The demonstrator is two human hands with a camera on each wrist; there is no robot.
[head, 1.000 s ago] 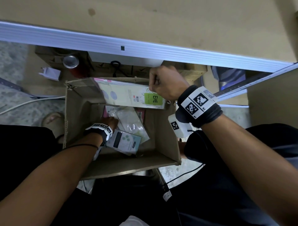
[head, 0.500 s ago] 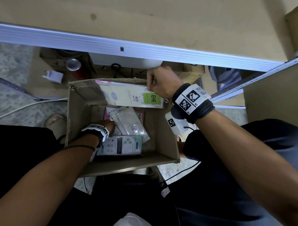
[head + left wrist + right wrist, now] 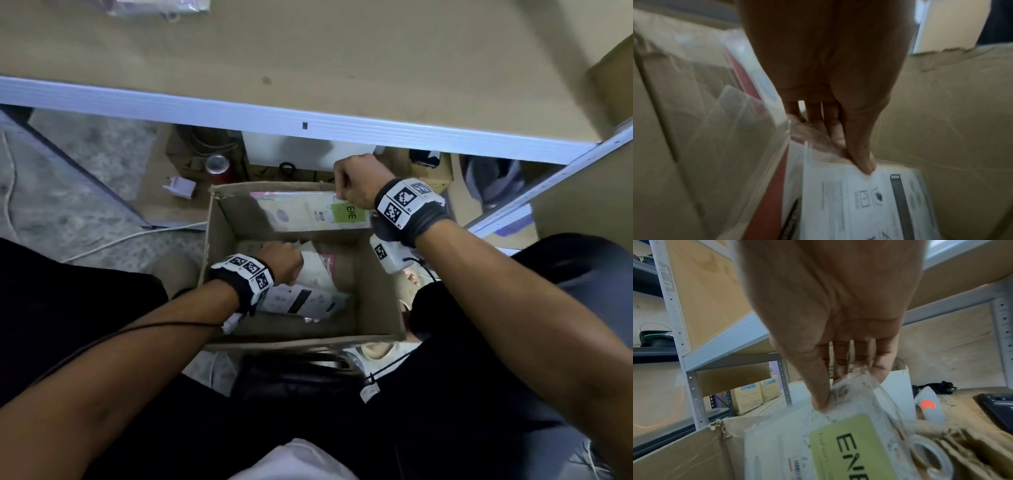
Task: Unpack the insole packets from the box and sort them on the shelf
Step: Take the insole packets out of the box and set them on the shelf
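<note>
We see the right hand [image 3: 356, 181] pinching the top edge of a green-labelled insole packet [image 3: 315, 214] at the far wall of the cardboard box [image 3: 380, 301] — upright. Down inside the box, the left hand [image 3: 281, 263] pinches a white printed packet [image 3: 869, 203] by its corner.

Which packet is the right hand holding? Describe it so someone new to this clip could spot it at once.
Find the open cardboard box on the floor below the shelf edge. Along its far wall stands a long pale packet, pinched at its top end by the right hand. Unlike the packets lying flat inside, it carries a lime-green label.
</note>
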